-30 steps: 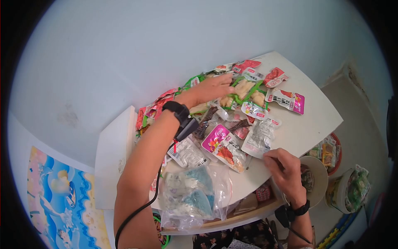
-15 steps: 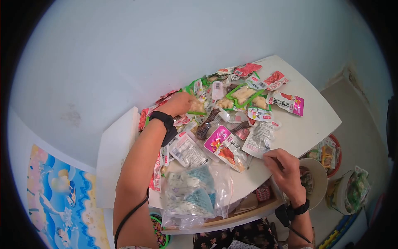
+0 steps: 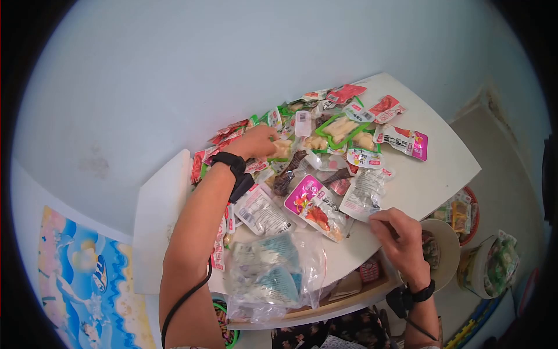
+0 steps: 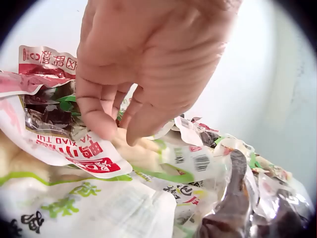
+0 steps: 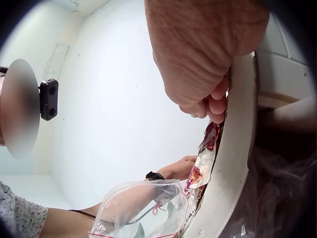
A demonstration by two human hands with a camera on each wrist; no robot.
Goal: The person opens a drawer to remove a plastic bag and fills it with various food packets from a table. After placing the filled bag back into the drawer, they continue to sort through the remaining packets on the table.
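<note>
My left hand [image 3: 256, 143] reaches into the heap of snack packets at the table's left rear. In the left wrist view, thumb and fingertips pinch a green-edged clear packet [image 4: 143, 156] with pale contents. A red-and-white packet [image 4: 86, 153] overlaps it beside the fingers. My right hand [image 3: 404, 238] rests at the table's front right edge, its fingers loosely curled. Its fingertips are right at the corner of a silver-backed packet [image 3: 364, 192]. A purple-and-white packet [image 3: 314, 206] lies left of that one.
A clear zip bag [image 3: 273, 270] with blue-and-white packs lies at the front of the white table [image 3: 430, 180]. An open drawer [image 3: 349, 294] juts out below. A cream bucket [image 3: 447, 256], a red basket [image 3: 475, 218] and a tub [image 3: 474, 279] stand on the right.
My left hand has drawn back leftward from the middle of the heap, then shifted slightly right with the green-edged packet. The right hand has stayed in place.
</note>
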